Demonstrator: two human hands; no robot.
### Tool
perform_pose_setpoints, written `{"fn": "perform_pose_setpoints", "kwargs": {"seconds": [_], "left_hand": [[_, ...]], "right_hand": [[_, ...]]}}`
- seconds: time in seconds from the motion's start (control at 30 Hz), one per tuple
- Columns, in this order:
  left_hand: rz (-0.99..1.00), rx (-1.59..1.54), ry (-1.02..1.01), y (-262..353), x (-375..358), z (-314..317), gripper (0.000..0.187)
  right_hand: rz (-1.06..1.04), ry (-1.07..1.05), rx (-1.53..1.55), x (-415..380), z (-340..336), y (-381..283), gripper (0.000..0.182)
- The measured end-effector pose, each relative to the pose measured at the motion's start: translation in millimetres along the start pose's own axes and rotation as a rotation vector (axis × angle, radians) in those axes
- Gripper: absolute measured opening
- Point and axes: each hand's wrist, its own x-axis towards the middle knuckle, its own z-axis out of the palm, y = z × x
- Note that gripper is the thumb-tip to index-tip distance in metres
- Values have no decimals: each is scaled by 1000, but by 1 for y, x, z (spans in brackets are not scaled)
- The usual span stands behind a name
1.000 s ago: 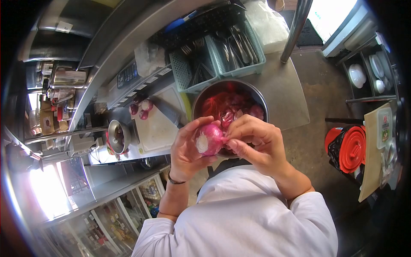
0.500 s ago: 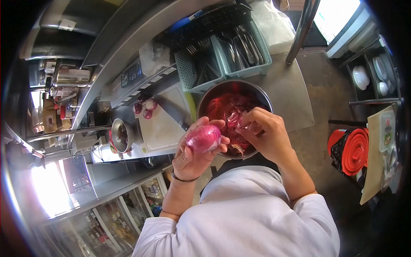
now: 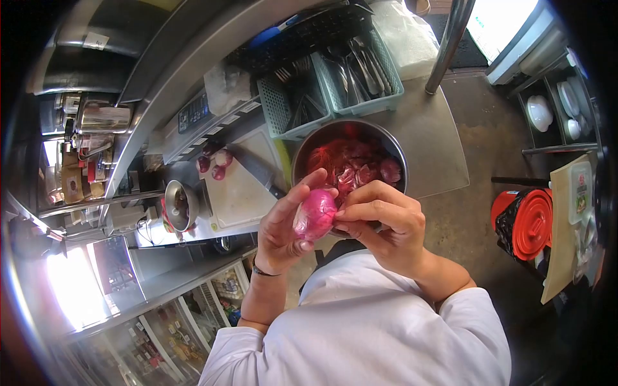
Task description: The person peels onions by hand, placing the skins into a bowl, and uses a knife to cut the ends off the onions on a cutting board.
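Note:
A red onion (image 3: 313, 215) with glossy pink skin rests in my left hand (image 3: 278, 233), its fingers curved round it. My right hand (image 3: 386, 222) is closed in a pinch at the onion's right end, thumb and forefinger touching it. Just beyond both hands stands a metal bowl (image 3: 402, 154) with reddish onion skins (image 3: 351, 175) inside. To the left, several small red onions (image 3: 219, 172) sit on a white cutting board (image 3: 235, 199), and a knife (image 3: 254, 168) lies across the board's right part.
Mint-green baskets (image 3: 384, 103) of cutlery stand behind the bowl. Further left is a smaller metal bowl (image 3: 181, 204). A red lidded bin (image 3: 531, 224) stands on the right, below a shelf with white dishes (image 3: 539, 113). A metal post (image 3: 452, 48) rises at the counter's back right.
My right hand has moved from over the bowl to the onion and now pinches its end. The onion has turned in my left hand.

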Motion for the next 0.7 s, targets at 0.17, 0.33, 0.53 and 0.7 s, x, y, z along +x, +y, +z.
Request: {"fn": "perform_pose_setpoints", "kwargs": {"seconds": [0.17, 0.33, 0.53, 0.7], "left_hand": [[-16, 5, 26, 1, -3, 0, 71], [29, 140, -42, 3, -1, 1, 71], [-4, 254, -29, 9, -3, 0, 69], [33, 311, -25, 8, -2, 4, 68]], "right_hand": [[171, 88, 122, 0, 1, -8, 21], [24, -14, -79, 6, -5, -13, 21], [-108, -81, -308, 7, -8, -13, 25], [-134, -129, -377, 4, -5, -6, 28]]}}
